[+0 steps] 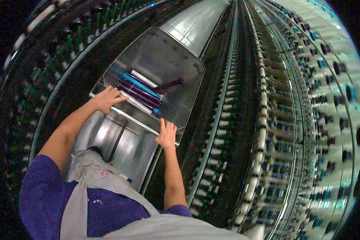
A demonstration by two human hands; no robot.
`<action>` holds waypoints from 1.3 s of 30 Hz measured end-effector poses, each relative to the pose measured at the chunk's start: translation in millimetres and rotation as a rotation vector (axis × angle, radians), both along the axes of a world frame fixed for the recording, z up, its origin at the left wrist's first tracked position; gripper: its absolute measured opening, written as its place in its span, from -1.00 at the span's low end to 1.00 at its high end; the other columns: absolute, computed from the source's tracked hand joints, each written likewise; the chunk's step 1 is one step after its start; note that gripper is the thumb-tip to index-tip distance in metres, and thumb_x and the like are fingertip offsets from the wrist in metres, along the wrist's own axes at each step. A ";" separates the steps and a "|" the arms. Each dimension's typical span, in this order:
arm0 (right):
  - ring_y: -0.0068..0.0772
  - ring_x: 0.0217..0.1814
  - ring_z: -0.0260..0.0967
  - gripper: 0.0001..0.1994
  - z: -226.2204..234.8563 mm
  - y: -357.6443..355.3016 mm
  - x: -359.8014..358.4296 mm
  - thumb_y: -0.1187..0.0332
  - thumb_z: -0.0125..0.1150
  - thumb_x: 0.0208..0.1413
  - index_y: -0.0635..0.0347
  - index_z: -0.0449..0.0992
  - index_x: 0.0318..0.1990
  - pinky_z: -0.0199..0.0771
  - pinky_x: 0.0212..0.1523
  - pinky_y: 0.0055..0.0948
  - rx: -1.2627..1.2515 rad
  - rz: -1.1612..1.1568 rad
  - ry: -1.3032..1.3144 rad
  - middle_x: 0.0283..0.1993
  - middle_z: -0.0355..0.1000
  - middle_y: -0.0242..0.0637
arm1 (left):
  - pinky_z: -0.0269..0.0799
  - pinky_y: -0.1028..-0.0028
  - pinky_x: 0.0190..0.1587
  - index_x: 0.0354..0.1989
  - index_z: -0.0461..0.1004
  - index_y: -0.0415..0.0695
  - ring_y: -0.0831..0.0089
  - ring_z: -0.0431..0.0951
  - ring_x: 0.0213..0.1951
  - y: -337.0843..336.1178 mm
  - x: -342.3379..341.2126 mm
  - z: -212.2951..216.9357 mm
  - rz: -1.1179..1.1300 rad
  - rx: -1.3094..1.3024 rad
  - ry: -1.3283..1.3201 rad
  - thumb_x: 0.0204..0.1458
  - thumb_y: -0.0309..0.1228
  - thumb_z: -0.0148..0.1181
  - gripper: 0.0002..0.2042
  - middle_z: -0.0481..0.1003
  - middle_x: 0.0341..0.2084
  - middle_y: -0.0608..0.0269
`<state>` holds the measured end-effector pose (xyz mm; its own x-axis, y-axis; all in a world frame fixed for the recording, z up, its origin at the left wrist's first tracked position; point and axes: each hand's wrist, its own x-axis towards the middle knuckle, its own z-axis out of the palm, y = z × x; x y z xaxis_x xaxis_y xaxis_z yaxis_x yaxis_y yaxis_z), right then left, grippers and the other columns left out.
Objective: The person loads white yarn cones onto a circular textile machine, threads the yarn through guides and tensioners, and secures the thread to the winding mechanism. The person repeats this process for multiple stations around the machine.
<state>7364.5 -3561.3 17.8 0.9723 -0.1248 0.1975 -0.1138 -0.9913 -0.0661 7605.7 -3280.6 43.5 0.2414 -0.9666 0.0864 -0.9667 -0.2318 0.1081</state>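
Note:
A dark grey cart bin (164,50) stands in front of me, with a metal handle bar (135,122) along its near edge. My left hand (107,99) is closed over the left part of the bar, its thumb stretched to the right. Near the right end, my right hand (167,134) grips the same edge with its fingers over the rim. Several long yarn tubes lie in the bin: a white tube (145,79), a bright blue tube (141,85), dark purple ones and a whitish tube (137,102) nearest me. One dark purple tube (171,84) lies across the others' direction.
A spinning machine lines each side of the narrow aisle. Green tubes (80,35) stand in a row on the left. White-wound spindles (222,134) run along the right, with large bobbins (351,93) farther out. Shiny metal flooring (198,20) continues beyond the cart.

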 end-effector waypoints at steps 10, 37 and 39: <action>0.00 0.08 0.21 -0.15 30.7 -191.4 284.6 0.36 0.34 -0.42 0.13 0.21 0.24 0.12 0.19 -0.03 0.089 -0.054 0.023 0.02 0.30 -0.06 | 0.14 0.17 0.15 0.35 0.12 0.13 0.14 0.34 0.02 -196.8 291.5 55.8 0.001 0.107 0.027 -0.38 -0.40 0.33 -0.08 0.36 -0.06 0.09; 0.00 0.11 0.19 -0.16 48.2 -804.8 988.7 0.40 0.37 -0.38 0.10 0.20 0.23 0.10 0.18 -0.05 0.107 -0.131 0.042 0.04 0.28 -0.08 | 0.11 0.15 0.20 0.34 0.14 0.14 0.15 0.31 0.09 -823.2 1004.6 73.5 -0.037 -0.005 -0.016 -0.44 -0.47 0.34 -0.05 0.35 -0.03 0.10; 0.00 0.14 0.17 -0.16 56.8 -841.4 1041.4 0.42 0.38 -0.39 0.08 0.20 0.23 0.08 0.21 -0.03 0.141 -0.159 0.069 0.06 0.27 -0.08 | 0.11 0.08 0.22 0.34 0.14 0.15 0.10 0.31 0.09 -863.0 1053.9 85.1 -0.021 0.114 0.112 -0.41 -0.48 0.33 -0.06 0.34 0.00 0.10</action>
<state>8405.9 -4402.8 74.6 0.9489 -0.2991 0.1005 -0.2768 -0.9420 -0.1896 8659.6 -4143.5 128.5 0.2231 -0.9735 -0.0508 -0.9549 -0.2287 0.1896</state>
